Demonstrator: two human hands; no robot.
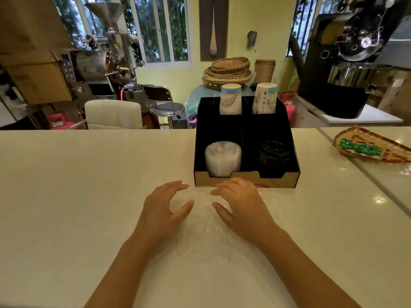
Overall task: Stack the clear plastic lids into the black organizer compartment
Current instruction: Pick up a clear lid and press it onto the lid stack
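A black organizer (289, 134) stands on the white counter ahead of me. Its front left compartment holds a stack of clear plastic lids (223, 158); its front right compartment holds a stack of dark lids (273, 155). More clear lids (203, 227) lie loose on the counter in front of the organizer, hard to tell apart. My left hand (165, 210) and my right hand (241, 205) curve around this loose pile from either side, fingers spread, thumbs toward each other. Whether the fingers touch the lids is unclear.
Two upside-down stacks of paper cups (230, 98) (265, 98) stand in the organizer's rear compartments. A woven tray (373, 144) with something green on it lies at the right on the adjoining counter. Chairs, baskets and coffee roasting machines stand beyond the counter's far edge.
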